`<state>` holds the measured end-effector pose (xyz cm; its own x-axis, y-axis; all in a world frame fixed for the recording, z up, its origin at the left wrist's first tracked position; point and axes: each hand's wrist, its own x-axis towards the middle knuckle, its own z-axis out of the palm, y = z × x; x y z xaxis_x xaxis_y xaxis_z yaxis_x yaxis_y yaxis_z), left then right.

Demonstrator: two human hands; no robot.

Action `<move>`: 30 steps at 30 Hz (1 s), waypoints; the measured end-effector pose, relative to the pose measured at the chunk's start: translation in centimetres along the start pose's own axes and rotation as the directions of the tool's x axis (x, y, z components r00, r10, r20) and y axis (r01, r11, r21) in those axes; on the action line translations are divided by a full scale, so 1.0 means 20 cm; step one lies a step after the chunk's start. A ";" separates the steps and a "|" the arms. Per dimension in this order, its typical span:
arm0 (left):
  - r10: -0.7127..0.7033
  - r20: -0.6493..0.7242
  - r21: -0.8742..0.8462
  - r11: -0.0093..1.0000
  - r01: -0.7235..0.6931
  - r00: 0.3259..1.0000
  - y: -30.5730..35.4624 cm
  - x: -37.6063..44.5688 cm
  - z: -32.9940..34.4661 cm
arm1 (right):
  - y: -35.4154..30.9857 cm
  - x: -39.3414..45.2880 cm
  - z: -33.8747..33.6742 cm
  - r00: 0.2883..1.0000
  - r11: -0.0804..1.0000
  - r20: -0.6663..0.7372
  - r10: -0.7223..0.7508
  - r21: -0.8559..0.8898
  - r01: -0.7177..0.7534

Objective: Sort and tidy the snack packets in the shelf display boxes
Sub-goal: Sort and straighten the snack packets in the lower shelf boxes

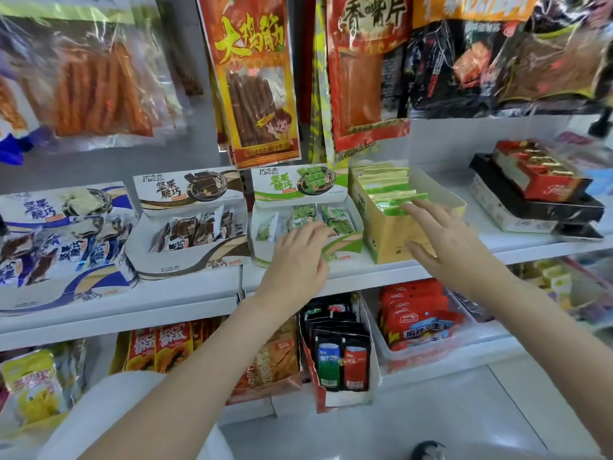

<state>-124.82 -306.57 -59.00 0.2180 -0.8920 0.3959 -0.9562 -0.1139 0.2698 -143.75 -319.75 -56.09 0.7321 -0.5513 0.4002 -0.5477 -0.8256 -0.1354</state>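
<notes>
Greens, browns and reds across white shelving

The green-and-white display box (300,185) bore green lettering and held green packets (335,218); beside it a yellow carton (388,234) carried packets with bright green and pale gold edges (388,189). The brown-and-white box (185,194) showed dark brown wavy bands, and the blue-and-white box (49,207) had navy swirls. The shelf (365,272) was white. Overhead hung an orange-red bag (255,74) with yellow characters. Lower down stood black sachets (338,346) printed with a blue and a red can, next to red packets (414,310).

Hanging packets (262,88) crowd above the green box (345,242); the yellow box (388,234) stands open-topped, touching it.
</notes>
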 end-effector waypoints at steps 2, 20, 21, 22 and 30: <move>0.067 -0.040 0.012 0.998 -0.067 0.997 0.01 -0.06 0.05 | -0.03 -0.04 0.00 0.989 0.993 -0.091 -0.112 0.027 0.115; -0.037 0.648 0.084 0.996 -0.022 0.761 -0.19 -0.50 0.36 | -0.19 -0.24 0.75 0.719 0.989 0.692 0.053 -0.137 0.059; -0.021 0.645 0.073 0.997 -0.035 0.764 -0.19 -0.48 0.38 | -0.20 -0.22 0.77 0.705 0.992 0.705 0.075 -0.123 0.017; -0.011 0.650 0.068 0.997 -0.044 0.760 -0.18 -0.46 0.40 | -0.20 -0.21 0.78 0.692 0.994 0.716 0.094 -0.104 -0.028; 0.063 0.645 0.153 0.966 -0.209 0.762 -0.28 -0.52 0.50 | -0.20 -0.10 0.83 0.721 0.979 0.665 0.197 -0.165 -0.116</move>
<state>-123.67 -300.95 -73.35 -0.0206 -0.9688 -0.2470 -0.9990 0.0101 0.0436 -136.31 -317.44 -71.35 0.6889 -0.6398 -0.3407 -0.6880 -0.7251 -0.0296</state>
